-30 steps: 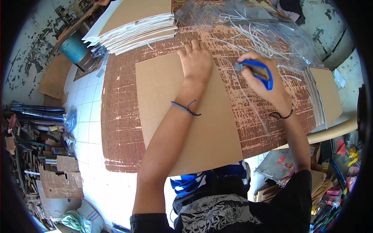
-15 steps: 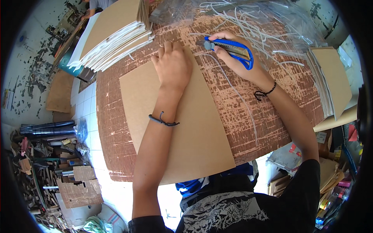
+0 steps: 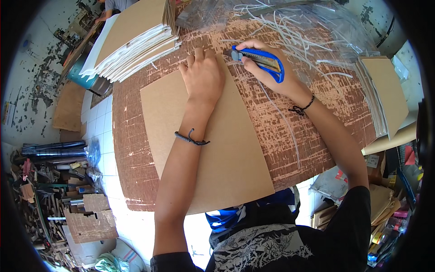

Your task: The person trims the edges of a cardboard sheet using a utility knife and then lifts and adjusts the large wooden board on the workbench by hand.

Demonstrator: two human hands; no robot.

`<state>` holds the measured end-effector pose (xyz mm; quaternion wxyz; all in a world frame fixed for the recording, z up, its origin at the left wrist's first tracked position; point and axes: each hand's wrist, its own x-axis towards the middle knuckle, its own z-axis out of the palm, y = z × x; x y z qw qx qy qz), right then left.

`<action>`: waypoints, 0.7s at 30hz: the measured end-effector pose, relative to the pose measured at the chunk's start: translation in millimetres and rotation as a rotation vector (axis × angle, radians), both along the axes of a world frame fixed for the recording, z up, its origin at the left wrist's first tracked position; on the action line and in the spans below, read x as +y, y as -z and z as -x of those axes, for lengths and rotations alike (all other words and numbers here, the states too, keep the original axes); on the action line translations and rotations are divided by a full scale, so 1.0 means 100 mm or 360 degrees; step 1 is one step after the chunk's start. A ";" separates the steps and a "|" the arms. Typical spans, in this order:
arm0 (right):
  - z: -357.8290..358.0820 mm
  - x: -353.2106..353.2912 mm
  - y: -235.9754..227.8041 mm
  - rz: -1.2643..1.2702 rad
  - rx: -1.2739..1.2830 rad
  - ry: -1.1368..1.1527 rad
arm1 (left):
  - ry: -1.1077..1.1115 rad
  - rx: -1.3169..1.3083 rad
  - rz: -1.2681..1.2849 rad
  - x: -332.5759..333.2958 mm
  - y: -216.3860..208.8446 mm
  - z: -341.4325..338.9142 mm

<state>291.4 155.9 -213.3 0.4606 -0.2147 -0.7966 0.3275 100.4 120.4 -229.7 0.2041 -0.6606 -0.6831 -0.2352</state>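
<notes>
A sheet of brown cardboard (image 3: 226, 154) lies flat on the worn table, its near edge reaching past the table's front. My left hand (image 3: 202, 76) presses down on its far end, open, with the fingertips bent at the far edge. Just to the right, my right hand (image 3: 272, 68) is closed round a blue utility knife (image 3: 267, 59), held above the table with its tip pointing left toward the cardboard's far right corner. The thumb rests by the knife's round grey knob. A thin white cord (image 3: 283, 119) runs along the table, right of the cardboard; its far end passes under my right hand.
A thick stack of cardboard and white sheets (image 3: 136, 38) stands at the far left of the table (image 3: 312, 140). Loose white cords (image 3: 290, 34) and clear plastic (image 3: 340, 27) cover the far right. Another cardboard stack (image 3: 383, 95) sits at the right edge. A person (image 3: 118, 5) is at the far left.
My right hand has moved a little left with the utility knife, bringing its tip closer to the cardboard's far right corner. My left hand has stayed nearly still on the cardboard.
</notes>
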 end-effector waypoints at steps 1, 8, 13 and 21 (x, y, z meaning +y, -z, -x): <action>0.00 0.00 0.01 -0.0006 -0.0004 0.0005 | 0.0000 -0.0006 0.0027 0.00 -0.01 0.00; 0.02 -0.03 0.01 -0.0056 -0.0050 0.0045 | -0.0003 -0.0013 0.0052 -0.03 -0.03 -0.05; 0.05 -0.06 -0.02 0.0012 -0.0134 0.0026 | 0.0006 -0.0023 0.0120 -0.05 -0.06 -0.05; 0.13 -0.19 -0.12 -0.0250 -0.0211 0.0039 | -0.0014 -0.0007 0.0062 -0.02 -0.05 -0.02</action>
